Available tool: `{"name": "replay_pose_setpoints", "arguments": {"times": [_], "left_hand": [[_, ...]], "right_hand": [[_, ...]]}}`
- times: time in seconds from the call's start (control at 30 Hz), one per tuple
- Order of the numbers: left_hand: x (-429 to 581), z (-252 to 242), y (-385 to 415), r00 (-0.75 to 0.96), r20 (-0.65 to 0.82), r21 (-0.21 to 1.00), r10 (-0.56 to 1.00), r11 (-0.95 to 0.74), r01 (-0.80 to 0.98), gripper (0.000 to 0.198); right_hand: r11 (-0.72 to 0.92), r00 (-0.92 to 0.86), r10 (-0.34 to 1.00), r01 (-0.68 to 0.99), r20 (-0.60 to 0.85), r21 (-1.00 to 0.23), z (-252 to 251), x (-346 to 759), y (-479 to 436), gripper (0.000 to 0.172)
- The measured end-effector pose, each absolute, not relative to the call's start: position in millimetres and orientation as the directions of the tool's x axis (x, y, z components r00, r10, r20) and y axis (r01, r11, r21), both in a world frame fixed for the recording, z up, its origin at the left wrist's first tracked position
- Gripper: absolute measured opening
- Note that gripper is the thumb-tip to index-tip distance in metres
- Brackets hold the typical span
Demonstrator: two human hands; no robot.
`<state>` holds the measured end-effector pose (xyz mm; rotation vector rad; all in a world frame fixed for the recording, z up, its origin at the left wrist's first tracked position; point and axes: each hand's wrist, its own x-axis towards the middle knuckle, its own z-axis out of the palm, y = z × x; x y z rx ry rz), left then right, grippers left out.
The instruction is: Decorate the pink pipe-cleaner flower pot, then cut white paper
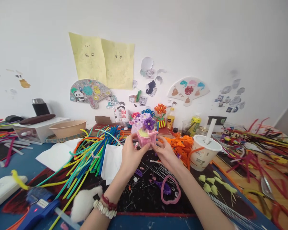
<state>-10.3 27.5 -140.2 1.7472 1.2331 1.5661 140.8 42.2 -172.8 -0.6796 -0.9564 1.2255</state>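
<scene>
Blue glue gun, red indicator lit, lies nearest the camera at lower L.

Surface: blue table, w/ red-edged black mat at ctr. Small scraps cover much of mat, incl. pink ring just beside R forearm. L of ctr: loose pile of multicolour pipe cleaners; white paper sits nr L wrist. R of ctr: heap of orange pipe cleaners, then white cup w/ straw. Pale green buds lie in front of cup; scissors lie at far R. Brown bowl and white box stand at far L. Rear row incl. potted orange flowers and yellow bottle.

Room: white wall carries yellow paper w/ drawn eyes, panda fan at L, white fan at R, stickers btwn.

Workpiece: pink pot, topped w/ purple flowers, approx. upright. L hand and R hand are clamped on pot from opp. sides, thumbs on near face. Pot sits btwn the hands, at fingertips, fwd of both wrists. Base contact w/ mat: can't tell.
</scene>
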Motion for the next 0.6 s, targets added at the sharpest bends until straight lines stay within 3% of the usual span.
{"name": "replay_pose_setpoints", "arguments": {"times": [0.13,0.3,0.47,0.6], "left_hand": [[-8.9,-144.0,30.3,-0.077,0.514,0.813,0.854,-0.456,0.362,0.035],[-8.8,-152.1,34.5,-0.046,0.504,0.787,0.863,-0.436,0.437,0.027],[-8.0,-159.4,37.6,-0.006,0.460,0.765,0.888,-0.394,0.509,0.025],[-6.8,-163.8,39.1,0.053,0.423,0.730,0.905,-0.375,0.571,0.027]], "right_hand": [[0.258,0.139,0.965,-0.381,0.220,-0.888,-181.7,143.3,48.7,0.040],[0.290,0.196,0.950,-0.261,0.243,-0.921,-186.4,149.8,52.0,0.035],[0.313,0.158,0.944,-0.155,0.289,-0.937,-184.7,150.2,51.3,0.038],[0.305,0.064,0.952,-0.070,0.301,-0.950,-189.8,145.9,52.1,0.049]]}}
